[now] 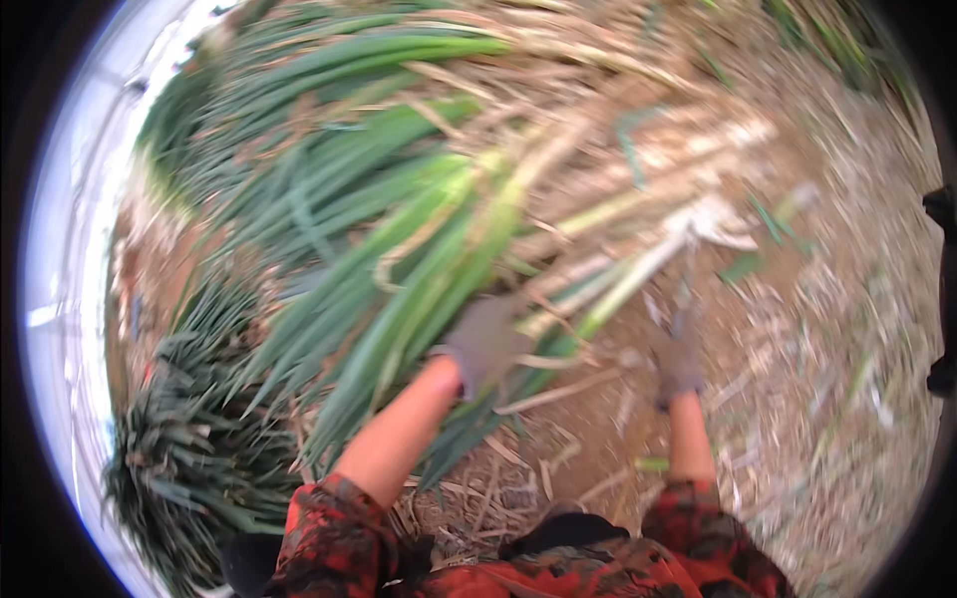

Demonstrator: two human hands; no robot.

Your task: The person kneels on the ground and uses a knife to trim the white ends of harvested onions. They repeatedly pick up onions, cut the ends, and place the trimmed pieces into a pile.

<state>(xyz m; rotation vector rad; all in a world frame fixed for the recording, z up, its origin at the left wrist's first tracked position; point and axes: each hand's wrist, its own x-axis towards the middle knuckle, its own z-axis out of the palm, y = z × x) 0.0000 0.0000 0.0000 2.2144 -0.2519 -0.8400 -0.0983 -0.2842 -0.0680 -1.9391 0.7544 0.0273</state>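
The gloved left hand (486, 344) seems clenched around green leek stalks (419, 289); the right hand (679, 361), blurred, unclear.

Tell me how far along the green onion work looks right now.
Done: cut scraps and dry husks litter the soil. In hand: the gloved left hand grips a bundle of green onions; the gloved right hand is near their pale stalks, grip blurred. Left: many leafy plants remain on the left.

Bare brown soil (797, 329) strewn with dry straw; bright white covering (70, 249) at left, daylight.
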